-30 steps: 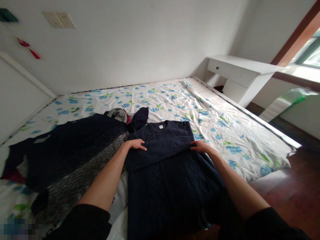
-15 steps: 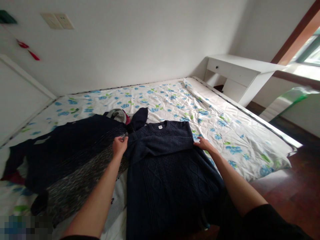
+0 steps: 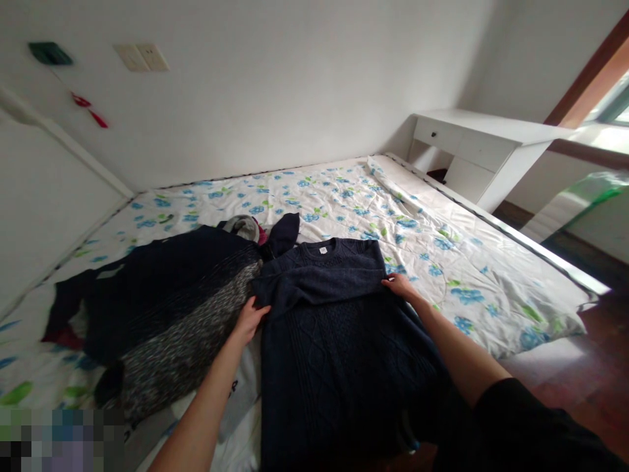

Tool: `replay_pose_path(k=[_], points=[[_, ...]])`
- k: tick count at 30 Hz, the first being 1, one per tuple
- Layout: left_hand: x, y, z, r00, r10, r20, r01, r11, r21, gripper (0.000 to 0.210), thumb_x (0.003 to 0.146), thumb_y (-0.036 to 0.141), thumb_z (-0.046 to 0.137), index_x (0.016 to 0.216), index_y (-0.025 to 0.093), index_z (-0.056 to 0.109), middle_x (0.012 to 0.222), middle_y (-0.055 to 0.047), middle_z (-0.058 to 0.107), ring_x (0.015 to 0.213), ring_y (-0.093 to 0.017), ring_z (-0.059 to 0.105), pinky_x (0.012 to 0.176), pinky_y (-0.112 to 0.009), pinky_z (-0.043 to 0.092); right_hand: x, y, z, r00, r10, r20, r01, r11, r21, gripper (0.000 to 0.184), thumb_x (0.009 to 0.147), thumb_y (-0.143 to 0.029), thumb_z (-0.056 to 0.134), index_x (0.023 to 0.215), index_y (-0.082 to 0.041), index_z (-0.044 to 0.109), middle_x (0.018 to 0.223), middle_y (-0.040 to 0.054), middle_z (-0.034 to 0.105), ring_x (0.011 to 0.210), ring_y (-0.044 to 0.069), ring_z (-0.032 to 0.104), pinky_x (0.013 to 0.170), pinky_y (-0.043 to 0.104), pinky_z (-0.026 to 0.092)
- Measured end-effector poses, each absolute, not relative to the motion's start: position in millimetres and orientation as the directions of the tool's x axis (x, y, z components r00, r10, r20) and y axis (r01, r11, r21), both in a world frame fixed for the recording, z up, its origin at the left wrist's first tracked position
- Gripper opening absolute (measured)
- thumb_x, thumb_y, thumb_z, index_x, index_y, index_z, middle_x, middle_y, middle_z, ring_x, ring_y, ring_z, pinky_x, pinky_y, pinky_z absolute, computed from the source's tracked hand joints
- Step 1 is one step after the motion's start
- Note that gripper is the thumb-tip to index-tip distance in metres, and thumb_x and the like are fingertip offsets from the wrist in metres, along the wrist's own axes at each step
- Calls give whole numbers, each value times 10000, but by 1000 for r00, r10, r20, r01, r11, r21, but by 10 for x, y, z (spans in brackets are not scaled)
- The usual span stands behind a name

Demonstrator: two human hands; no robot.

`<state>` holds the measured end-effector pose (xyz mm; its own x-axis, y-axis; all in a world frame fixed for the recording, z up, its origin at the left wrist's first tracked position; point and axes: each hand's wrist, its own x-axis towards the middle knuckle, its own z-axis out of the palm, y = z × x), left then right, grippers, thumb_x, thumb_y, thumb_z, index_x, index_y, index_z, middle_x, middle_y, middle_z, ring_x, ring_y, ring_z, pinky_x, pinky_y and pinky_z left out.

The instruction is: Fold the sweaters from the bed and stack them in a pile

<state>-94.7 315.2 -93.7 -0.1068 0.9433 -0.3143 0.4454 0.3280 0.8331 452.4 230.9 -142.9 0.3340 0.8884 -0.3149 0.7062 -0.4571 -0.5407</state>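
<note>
A: What's the biggest thing there?

B: The floral bed sheet (image 3: 427,236). A patch of coarse pixels covers its near left corner.

A: Next down?

B: The white desk (image 3: 491,157) by the far right corner. Its underside is in shadow, with something dark there that I can't identify.

A: And the clothes?

B: A heap of clothes (image 3: 162,288) lies left of centre, so overlapped that I couldn't count the pieces. Beside it, a grey garment (image 3: 243,403) shows some lettering, but the left forearm (image 3: 201,406) cuts across it.

A: Where's the sweater?

B: The navy sweater (image 3: 319,354) lies just right of the heap, neckline away from the person, with sleeve fabric folded across its chest. Its lower part sinks into darkness at the bottom, so I can't make out the hem.

A: The hands?

B: The right hand (image 3: 399,286) has thumb and finger pinched on the sweater's right edge. The left hand (image 3: 251,319) is at the opposite edge, fingertips against the fabric; whether they grip it, I can't tell.

A: Anything smaller?

B: A red tassel (image 3: 98,118) on the wall, smeared by blur, and the pale neck label (image 3: 323,250), its print unreadable.
</note>
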Motion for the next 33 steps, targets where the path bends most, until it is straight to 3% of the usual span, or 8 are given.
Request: replay_pose_path(k=[5,10,15,20,24,29,33], points=[[-1209,3150,-975,-132,901,-414,296,434,851,819,855,143,836,1628,252,590,1250,-134,862,1118,-257,862,993,-348,689,4799,2277,-1340,515,802,-304,606,-591,-532,483,1057,-326,581,1442,-155,820,1209,127,877,1095,275,843,972,337,634],[-1231,3149,-1155,-222,943,-247,516,329,791,876,833,178,813,1671,195,557,1293,-170,812,1121,-300,839,1025,-431,676,4874,2213,-1345,466,828,-313,708,-561,-430,397,1044,-382,642,1300,-183,871,1149,121,887,1105,281,848,922,313,632],[-1136,3361,-1145,-263,965,20,702,177,690,758,894,314,754,1622,167,602,1480,-216,737,1180,-320,807,1120,-465,626,4766,2238,-1304,465,845,-265,724,-535,-436,534,1114,-482,598,1496,-146,762,1300,160,849,1224,288,812,1042,330,598],[-1007,3688,-998,-393,918,-60,579,297,760,697,946,469,743,1558,152,637,1424,-206,787,1278,-338,788,1156,-456,601,4678,2260,-1259,410,901,-140,772,-424,-473,516,1116,-433,611,1559,-192,725,1456,156,777,1313,270,759,1158,336,548],[-891,3895,-883,-356,929,-97,585,303,752,637,910,482,801,1436,131,727,1354,-209,819,1293,-357,780,1154,-453,596,4672,2264,-1248,268,948,-174,785,-320,-530,530,1116,-346,620,1634,-253,685,1487,103,778,1354,253,742,1196,344,542],[-888,4155,-779,-294,951,-98,626,270,732,361,838,464,854,1085,202,825,1114,-129,869,1155,-346,802,1010,-421,649,4716,2296,-1288,144,970,-193,791,-230,-566,567,1106,-296,653,1669,-227,655,1618,113,708,1454,260,696,1272,377,505],[-1001,4327,-710,-377,924,-64,639,309,704,290,880,420,783,1053,189,805,1195,-146,865,1149,-331,800,986,-420,646,4736,2335,-1325,123,968,-217,796,-227,-561,608,1070,-254,697,1676,-223,650,1602,115,720,1454,266,702,1271,369,510]])
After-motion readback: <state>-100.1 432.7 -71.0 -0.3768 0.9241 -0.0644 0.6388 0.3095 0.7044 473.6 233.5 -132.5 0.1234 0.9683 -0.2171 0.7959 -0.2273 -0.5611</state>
